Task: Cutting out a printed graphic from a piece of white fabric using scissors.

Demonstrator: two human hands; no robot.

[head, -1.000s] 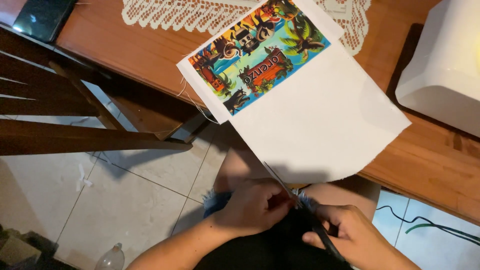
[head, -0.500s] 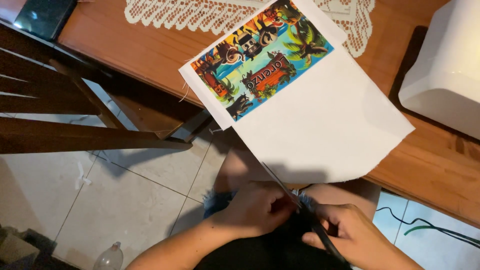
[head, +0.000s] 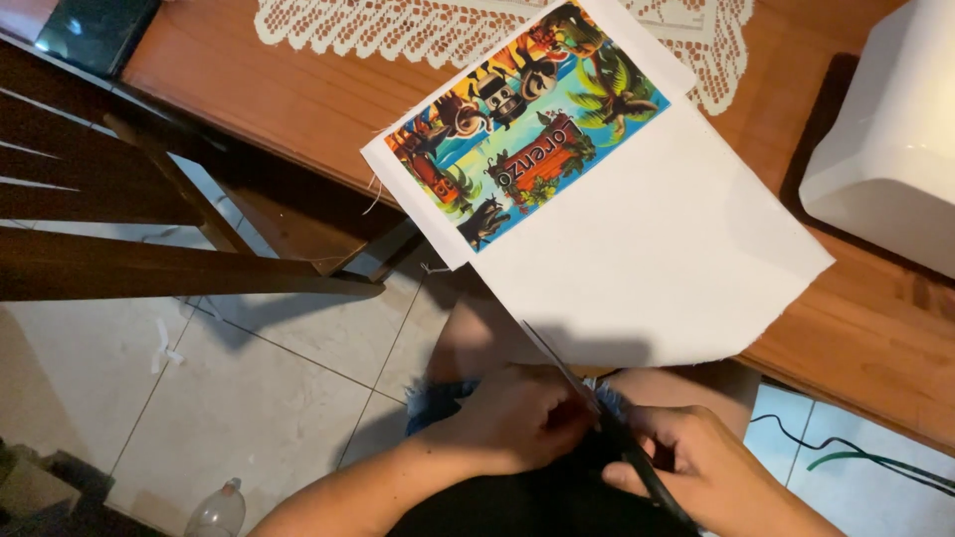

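The long scissors with thin metal blades and dark handles point(head: 597, 408) lie slanted over the person's lap, just below the brown wooden table point(head: 298, 99), with the blade tips at the lower edge of the white fabric sheet with a colourful cartoon print point(head: 647, 259) that hangs over the table edge. The right hand point(head: 711, 472) is clenched around the dark handles. The left hand point(head: 517, 418) is curled beside the blades; what it grasps, I cannot tell. A white lace doily point(head: 398, 30) lies on the table above the sheet.
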